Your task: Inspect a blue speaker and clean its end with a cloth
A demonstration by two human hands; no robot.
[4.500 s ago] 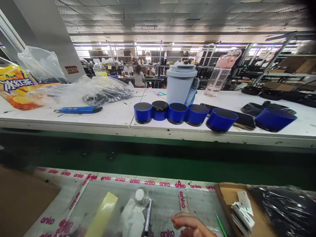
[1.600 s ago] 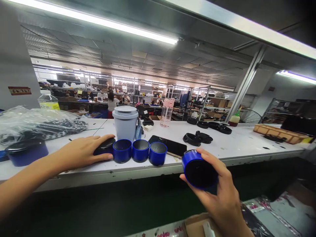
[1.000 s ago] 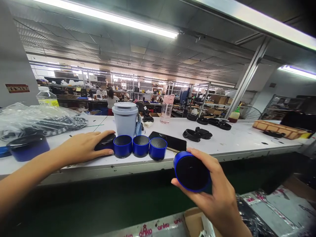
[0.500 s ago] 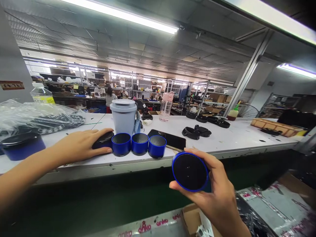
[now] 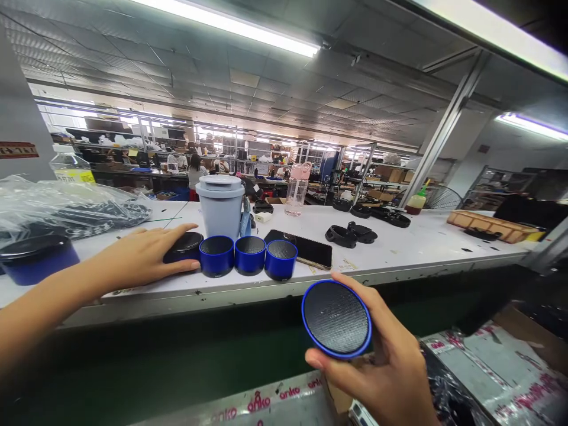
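1. the right hand (image 5: 390, 373) was clamped around one round blue speaker (image 5: 336, 319), held up in the air in front of the worktop (image 5: 421, 248). its dark mesh face was turned toward the camera.
2. the left hand (image 5: 142, 260) lay flat on the worktop with its fingers spread, resting on the dark speaker (image 5: 185, 244) at the left end of the row. it touched that one but did not lift it.
3. i judged the work was part way along: one speaker was picked up and in the hand, and the others were not yet taken from the row.
4. the row (image 5: 231, 253) had four speakers in it, side by side and touching: the dark one under the left hand and three blue ones next to it.
5. one more blue speaker (image 5: 38, 259) sat alone far to the left, well apart from the row. that made six speakers in all, counting the held one.
6. behind the row stood one grey cup with a lid (image 5: 220, 204) and one clear bottle with a pink cap (image 5: 296, 189).
7. one flat black phone (image 5: 306, 249) lay just to the right of the row.
8. one clear plastic bag (image 5: 75, 204) with dark stuff inside lay at the left.
9. some black parts (image 5: 352, 234) lay farther right; i could not count them well.
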